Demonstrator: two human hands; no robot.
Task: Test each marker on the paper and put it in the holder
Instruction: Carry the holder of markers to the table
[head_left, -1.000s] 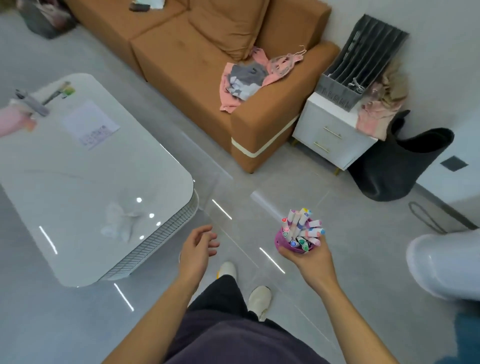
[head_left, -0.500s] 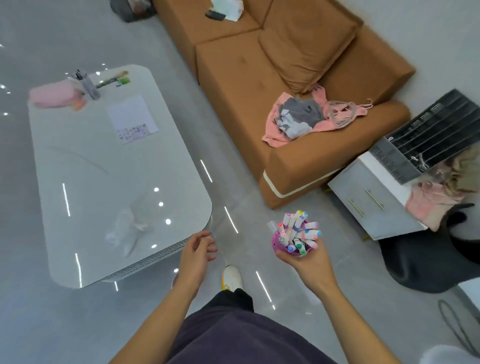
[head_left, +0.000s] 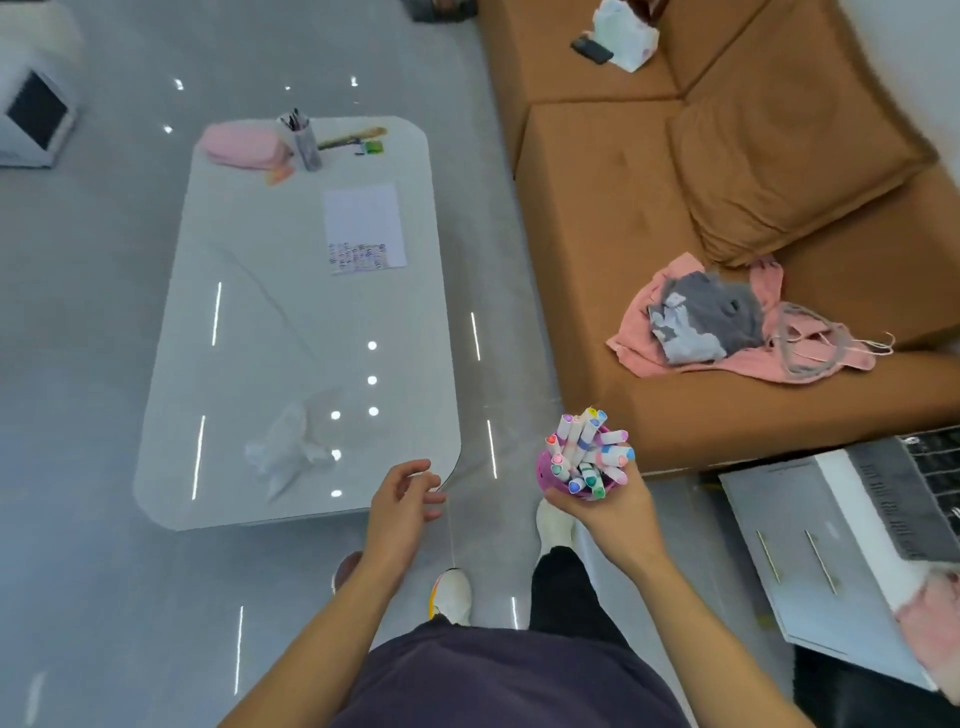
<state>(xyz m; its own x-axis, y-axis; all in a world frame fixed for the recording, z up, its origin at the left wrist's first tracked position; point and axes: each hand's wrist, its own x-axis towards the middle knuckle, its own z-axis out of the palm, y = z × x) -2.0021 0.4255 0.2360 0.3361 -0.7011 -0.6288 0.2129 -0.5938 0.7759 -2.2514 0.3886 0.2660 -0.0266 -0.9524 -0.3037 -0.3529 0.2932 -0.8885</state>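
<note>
from here i can't see the lower part of the purple cup (head_left: 546, 476), which the right hand (head_left: 615, 517) covers, and the coloured marks on the paper (head_left: 363, 223) far up the white table (head_left: 291, 312) are too blurred to read, as is what stands in the grey holder (head_left: 307, 145) at its far end. the cup sits in the right palm with the fingers curled round its base, and the capped markers (head_left: 584, 441) fan out above them. the left hand (head_left: 402, 501) hangs by the table's near corner, fingers loosely curled and holding nothing.
</note>
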